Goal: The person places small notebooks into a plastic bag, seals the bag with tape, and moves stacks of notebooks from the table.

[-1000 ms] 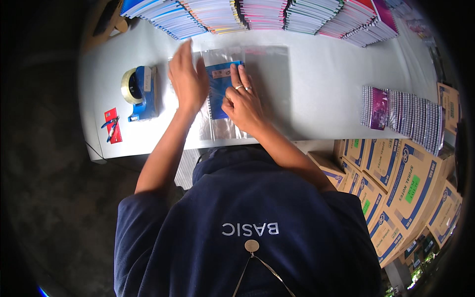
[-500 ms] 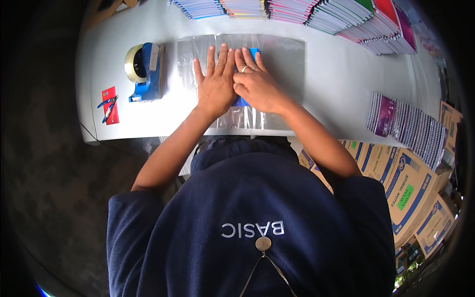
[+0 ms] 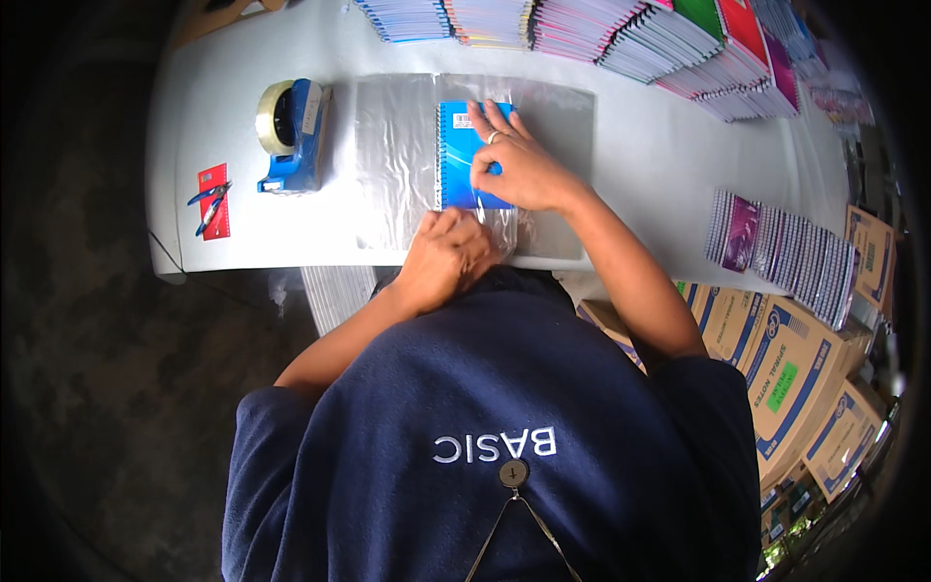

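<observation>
A blue spiral notebook (image 3: pixel 460 153) lies under a sheet of clear plastic film (image 3: pixel 398 170) on the table, its coil along the left side. My right hand (image 3: pixel 524 167) rests on the notebook's right part, several fingers stretched toward its far edge while the thumb and forefinger curl together. Just below the notebook, at the table's front edge, my left hand (image 3: pixel 448 254) is closed with its fingers bent, at the film's near edge. Its fingertips are partly hidden, and the film seems gathered in them.
A blue tape dispenser (image 3: pixel 303 136) stands to the left. Blue-handled nippers (image 3: pixel 210 208) lie on a red card (image 3: pixel 220 233). Rows of spiral notebooks (image 3: pixel 572 34) line the back, with another row (image 3: pixel 790 247) at right. Cardboard boxes (image 3: pixel 790 378) are stacked beside the table.
My left hand has come back from the film's middle to the table's front edge and closed. The notebook is now largely uncovered by hands. My right hand has shifted slightly right.
</observation>
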